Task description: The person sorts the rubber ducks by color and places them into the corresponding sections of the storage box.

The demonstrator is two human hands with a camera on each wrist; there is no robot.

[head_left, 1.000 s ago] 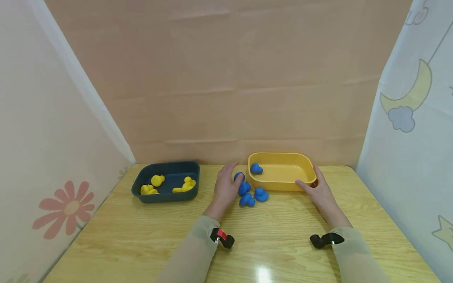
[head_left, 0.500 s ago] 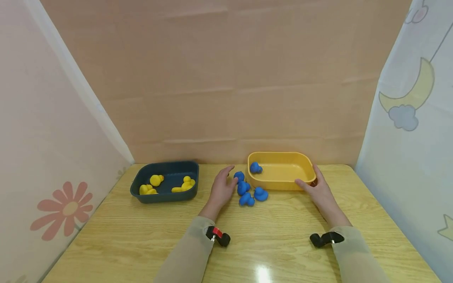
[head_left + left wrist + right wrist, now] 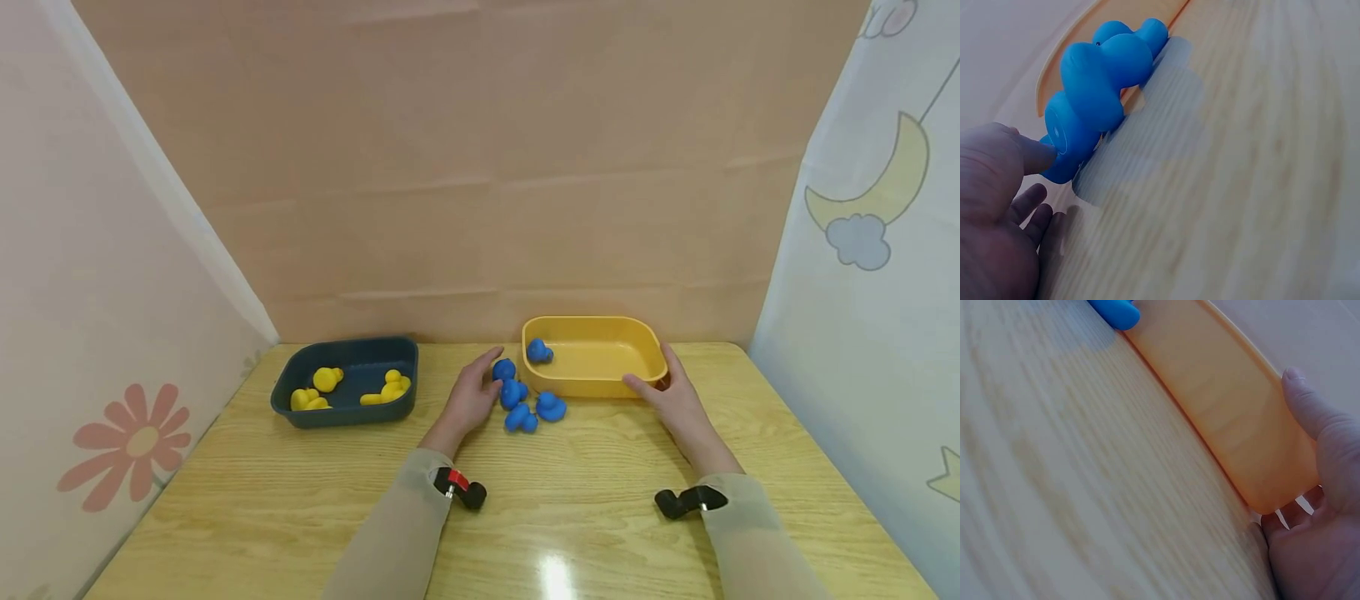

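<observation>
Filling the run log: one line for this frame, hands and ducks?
left hand: touching blue ducks on table | right hand: holding yellow tray corner | one blue duck in tray | yellow ducks in dark tray

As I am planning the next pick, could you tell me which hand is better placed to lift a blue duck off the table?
Probably the left hand: its fingers already touch the blue ducks beside the yellow tray, while the right hand holds that tray's corner.
</observation>
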